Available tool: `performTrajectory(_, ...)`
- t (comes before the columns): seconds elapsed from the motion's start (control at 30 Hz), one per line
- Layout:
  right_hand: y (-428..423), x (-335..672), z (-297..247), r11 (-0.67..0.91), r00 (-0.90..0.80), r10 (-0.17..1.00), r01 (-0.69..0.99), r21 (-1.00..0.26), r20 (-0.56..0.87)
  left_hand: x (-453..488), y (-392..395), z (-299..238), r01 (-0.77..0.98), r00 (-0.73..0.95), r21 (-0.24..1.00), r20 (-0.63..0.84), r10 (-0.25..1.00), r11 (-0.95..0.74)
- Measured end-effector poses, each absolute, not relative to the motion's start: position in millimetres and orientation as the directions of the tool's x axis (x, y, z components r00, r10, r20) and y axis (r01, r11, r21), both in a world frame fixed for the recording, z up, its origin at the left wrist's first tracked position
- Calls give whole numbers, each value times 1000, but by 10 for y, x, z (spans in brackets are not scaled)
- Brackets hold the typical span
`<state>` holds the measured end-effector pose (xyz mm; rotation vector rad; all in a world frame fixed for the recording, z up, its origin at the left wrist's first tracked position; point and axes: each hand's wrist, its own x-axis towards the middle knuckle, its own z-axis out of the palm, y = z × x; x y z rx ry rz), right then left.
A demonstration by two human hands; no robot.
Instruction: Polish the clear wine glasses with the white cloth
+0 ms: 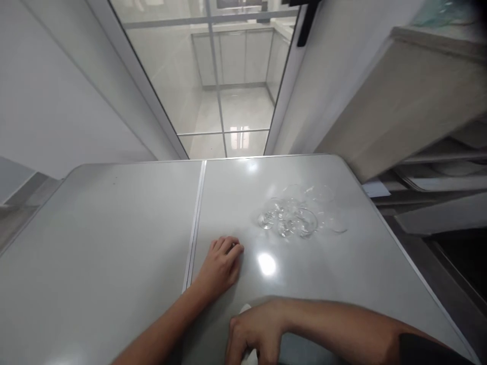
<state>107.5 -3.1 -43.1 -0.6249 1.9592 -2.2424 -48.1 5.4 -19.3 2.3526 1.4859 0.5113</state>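
Observation:
My left hand (222, 263) rests on the grey table, just right of the seam, with its fingers curled in and the thumb close to the index finger. Whatever may be under those fingers is hidden. Nearer to me, at the bottom edge of the view, my right hand (256, 329) is bent down and wrapped round a white object (250, 357). Only small bits of that object show, so its kind cannot be made out. Beyond both hands, to the right, lies a loose cluster of clear, round, see-through pieces (287, 220).
The table (114, 243) has a pale seam (196, 218) running away from me. A glass-paned door (216, 76) stands behind its far edge. At the right are shelves (445, 172) holding flat items. A bright light reflection lies on the tabletop near my left hand.

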Motion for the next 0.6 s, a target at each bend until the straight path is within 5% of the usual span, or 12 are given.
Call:
performTrajectory(0.37,23,911,-575,-171,-953,-301,22,-985,31,-520,110,-238,772,369,472,213,904,-426)
performTrajectory(0.6,94,1017,-377,-300,-950,-304,25,-954,71,-507,72,-272,782,288,464,324,901,-417)
